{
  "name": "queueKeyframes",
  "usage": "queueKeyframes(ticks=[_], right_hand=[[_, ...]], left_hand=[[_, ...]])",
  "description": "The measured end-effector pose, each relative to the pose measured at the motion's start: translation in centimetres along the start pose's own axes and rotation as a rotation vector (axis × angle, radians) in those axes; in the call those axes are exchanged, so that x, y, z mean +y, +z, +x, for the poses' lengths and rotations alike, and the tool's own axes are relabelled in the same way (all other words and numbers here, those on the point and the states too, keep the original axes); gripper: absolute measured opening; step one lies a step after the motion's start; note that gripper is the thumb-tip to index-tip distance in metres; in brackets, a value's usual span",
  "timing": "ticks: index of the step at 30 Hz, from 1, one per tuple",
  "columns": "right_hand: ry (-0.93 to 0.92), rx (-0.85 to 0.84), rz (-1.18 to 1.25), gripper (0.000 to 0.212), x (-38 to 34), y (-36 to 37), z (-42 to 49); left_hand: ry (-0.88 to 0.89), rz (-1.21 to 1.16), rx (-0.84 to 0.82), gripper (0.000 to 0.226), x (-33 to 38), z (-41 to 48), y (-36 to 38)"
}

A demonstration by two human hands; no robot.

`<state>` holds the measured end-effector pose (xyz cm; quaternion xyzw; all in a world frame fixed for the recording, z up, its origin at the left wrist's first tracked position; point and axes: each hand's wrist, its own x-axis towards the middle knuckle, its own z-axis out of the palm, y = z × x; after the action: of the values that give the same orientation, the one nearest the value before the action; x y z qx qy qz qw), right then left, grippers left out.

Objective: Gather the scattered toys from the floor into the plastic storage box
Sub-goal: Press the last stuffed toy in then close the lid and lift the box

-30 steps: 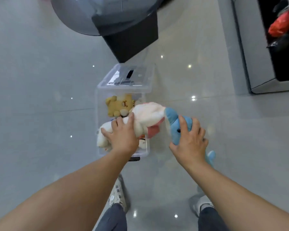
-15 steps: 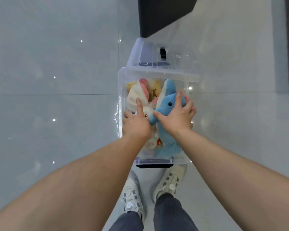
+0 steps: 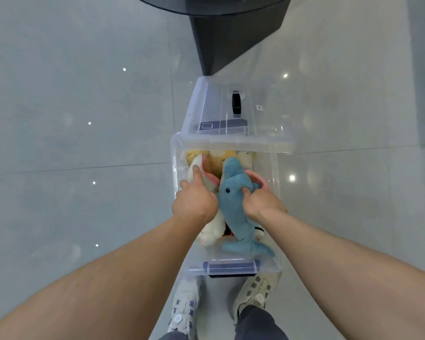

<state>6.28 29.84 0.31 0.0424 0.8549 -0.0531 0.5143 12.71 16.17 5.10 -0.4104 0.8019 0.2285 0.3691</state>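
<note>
A clear plastic storage box (image 3: pixel 277 217) stands on the floor just ahead of my shoes. Inside it lies a blue dolphin plush (image 3: pixel 236 207), with my right hand (image 3: pixel 261 202) closed on its right side. To its left a white and pink plush (image 3: pixel 206 177) is pressed down under my left hand (image 3: pixel 194 202), fingers curled over it. A yellow bear plush (image 3: pixel 219 158) shows at the box's far end, partly hidden by the other toys.
The box's clear lid (image 3: pixel 228 111) stands open at the far rim. Behind it is a dark table base (image 3: pixel 231 40) under a round glass top. My two pale shoes (image 3: pixel 184 307) touch the box's near edge. Glossy grey floor tiles lie all around.
Both hands have carried the white plush and the blue dolphin from above the box's rim down into it. The dolphin now lies lengthwise inside the box.
</note>
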Motion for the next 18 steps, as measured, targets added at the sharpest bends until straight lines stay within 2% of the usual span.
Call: queueKeyframes(ticks=[2, 4, 9, 12, 13, 15, 17, 18], right_hand=[[-0.022, -0.056, 0.066, 0.046, -0.7, -1.1, 0.3], [-0.023, -0.043, 0.094, 0.044, -1.3, -1.2, 1.1], [0.082, -0.01, 0.173, 0.031, -2.2, -0.1, 4.1], [0.167, 0.047, 0.211, 0.034, -2.9, -1.1, 1.6], [0.184, 0.147, 0.275, 0.028, -3.1, -1.5, 0.4], [0.209, 0.308, 0.596, 0.008, -4.0, -2.8, -2.7], [0.274, 0.331, 1.026, 0.012, -5.9, -4.2, -4.1], [0.315, 0.308, 1.2, 0.021, -6.8, -4.6, -4.4]], left_hand=[[0.017, -0.002, -0.017, 0.08, 0.4, 0.4, -1.2], [0.059, -0.01, -0.057, 0.08, 0.8, 1.3, -1.6], [0.136, 0.034, -0.183, 0.084, 0.9, 4.2, -1.5], [0.159, 0.027, -0.245, 0.065, 0.0, 5.0, -3.6], [0.139, -0.029, -0.25, 0.054, -0.3, 5.0, -4.6], [0.01, -0.147, -0.264, 0.045, -0.6, 4.6, -7.0], [-0.07, -0.126, -0.19, 0.06, -0.6, 4.8, -9.2], [-0.045, -0.052, -0.12, 0.07, -0.5, 4.9, -10.1]])
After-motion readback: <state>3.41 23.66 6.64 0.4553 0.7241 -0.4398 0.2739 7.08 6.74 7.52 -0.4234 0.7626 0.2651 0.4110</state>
